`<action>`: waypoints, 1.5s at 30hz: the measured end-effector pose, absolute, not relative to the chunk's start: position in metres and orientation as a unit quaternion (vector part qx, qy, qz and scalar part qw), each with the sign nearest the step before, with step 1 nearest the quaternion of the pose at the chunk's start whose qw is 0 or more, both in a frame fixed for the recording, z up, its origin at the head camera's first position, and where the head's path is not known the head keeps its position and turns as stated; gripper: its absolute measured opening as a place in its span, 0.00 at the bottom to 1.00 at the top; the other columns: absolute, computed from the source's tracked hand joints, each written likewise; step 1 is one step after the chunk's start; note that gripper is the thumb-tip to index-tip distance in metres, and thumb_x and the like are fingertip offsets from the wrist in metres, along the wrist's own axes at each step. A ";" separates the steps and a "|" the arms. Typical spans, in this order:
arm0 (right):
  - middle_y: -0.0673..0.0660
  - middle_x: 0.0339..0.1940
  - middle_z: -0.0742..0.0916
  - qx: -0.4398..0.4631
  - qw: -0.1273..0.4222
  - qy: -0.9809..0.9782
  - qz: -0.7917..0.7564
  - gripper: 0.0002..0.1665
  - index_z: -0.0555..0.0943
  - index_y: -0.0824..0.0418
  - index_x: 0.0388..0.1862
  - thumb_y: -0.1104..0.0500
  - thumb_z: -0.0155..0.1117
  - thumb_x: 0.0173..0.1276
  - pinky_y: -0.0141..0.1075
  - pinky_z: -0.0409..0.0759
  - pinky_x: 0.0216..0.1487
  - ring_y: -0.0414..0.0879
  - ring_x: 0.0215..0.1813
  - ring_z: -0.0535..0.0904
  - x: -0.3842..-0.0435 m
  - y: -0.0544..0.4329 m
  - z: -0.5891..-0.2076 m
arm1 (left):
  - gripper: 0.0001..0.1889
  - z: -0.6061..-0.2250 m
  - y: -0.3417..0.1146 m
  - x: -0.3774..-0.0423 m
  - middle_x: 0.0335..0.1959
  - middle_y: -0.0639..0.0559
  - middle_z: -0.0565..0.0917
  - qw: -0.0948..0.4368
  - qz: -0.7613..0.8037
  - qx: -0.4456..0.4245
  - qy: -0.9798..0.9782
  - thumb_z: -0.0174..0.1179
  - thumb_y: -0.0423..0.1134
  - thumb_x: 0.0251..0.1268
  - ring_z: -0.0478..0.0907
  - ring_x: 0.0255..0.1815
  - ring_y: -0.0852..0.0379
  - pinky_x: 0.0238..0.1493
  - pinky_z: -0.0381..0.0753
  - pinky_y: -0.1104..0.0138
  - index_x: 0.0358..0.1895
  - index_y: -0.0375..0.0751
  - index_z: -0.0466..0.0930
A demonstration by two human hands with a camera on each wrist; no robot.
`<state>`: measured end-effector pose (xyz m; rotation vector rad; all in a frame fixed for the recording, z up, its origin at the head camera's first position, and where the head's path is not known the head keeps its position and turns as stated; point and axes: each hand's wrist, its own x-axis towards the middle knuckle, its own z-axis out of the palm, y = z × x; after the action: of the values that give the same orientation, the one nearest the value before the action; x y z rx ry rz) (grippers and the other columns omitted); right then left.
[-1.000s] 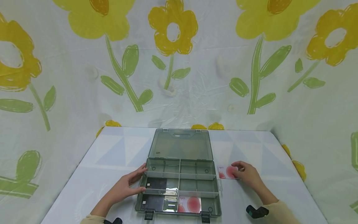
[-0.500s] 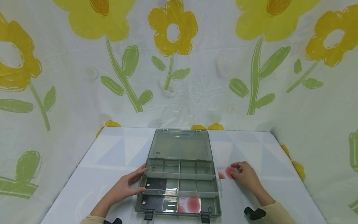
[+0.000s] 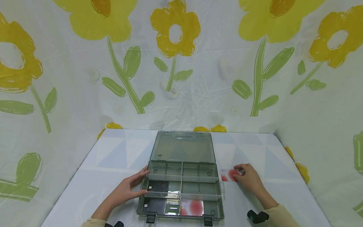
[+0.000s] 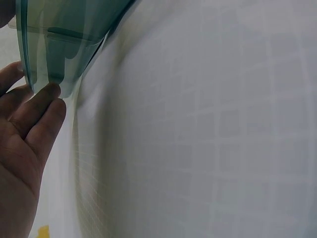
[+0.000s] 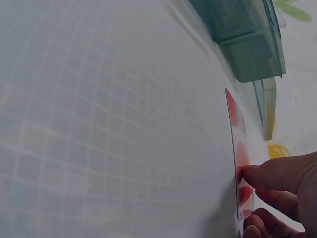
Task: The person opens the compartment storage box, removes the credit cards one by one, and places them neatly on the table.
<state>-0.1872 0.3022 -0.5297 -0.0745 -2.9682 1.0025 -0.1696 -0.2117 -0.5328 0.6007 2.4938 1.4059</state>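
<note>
A translucent grey-green compartment box [image 3: 199, 179] lies on the table with its lid [image 3: 182, 146] raised back. My left hand [image 3: 126, 188] touches the box's left side; its fingers [image 4: 47, 124] are mostly straight against the outer wall. To the right of the box, my right hand [image 3: 250, 179] holds a white card with pink-red circles [image 3: 227, 175] at its right end. Up close, the thumb [image 5: 272, 173] presses on the card's face, and the other fingers are at its far end. A similar pink card [image 3: 193, 207] lies in a front compartment.
Two black cards marked VIP, a front one [image 3: 155, 205] and a middle one [image 3: 159, 186], lie in left compartments. Dark latches [image 3: 208, 221] hang at the box front. A flower-print curtain [image 3: 198, 94] surrounds the table [image 3: 113, 157].
My right hand and the pink-patterned card have shifted very slightly left toward the box, then stayed almost still. The left hand has not moved.
</note>
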 end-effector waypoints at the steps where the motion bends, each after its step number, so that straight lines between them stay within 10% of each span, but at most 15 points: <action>1: 0.63 0.44 0.81 -0.023 0.005 -0.947 0.320 0.20 0.83 0.71 0.51 0.62 0.74 0.63 0.36 0.75 0.32 0.49 0.38 0.74 -0.188 0.302 -0.530 | 0.40 -0.533 -0.212 -0.169 0.82 0.45 0.55 0.108 0.478 0.206 0.847 0.71 0.47 0.65 0.62 0.76 0.38 0.72 0.72 0.58 0.77 0.41 0.65; 45: 0.52 0.43 0.86 -0.001 -0.046 -0.919 0.391 0.18 0.83 0.62 0.58 0.56 0.64 0.75 0.36 0.81 0.33 0.45 0.42 0.82 -0.168 0.282 -0.486 | 0.41 -0.532 -0.212 -0.169 0.82 0.46 0.55 0.110 0.479 0.205 0.846 0.71 0.48 0.64 0.62 0.77 0.39 0.72 0.70 0.53 0.77 0.42 0.65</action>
<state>-0.1682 0.2821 -0.4859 -0.0044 -2.9763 1.2646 -0.1686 -0.2116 -0.5317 0.6027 2.4870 1.4070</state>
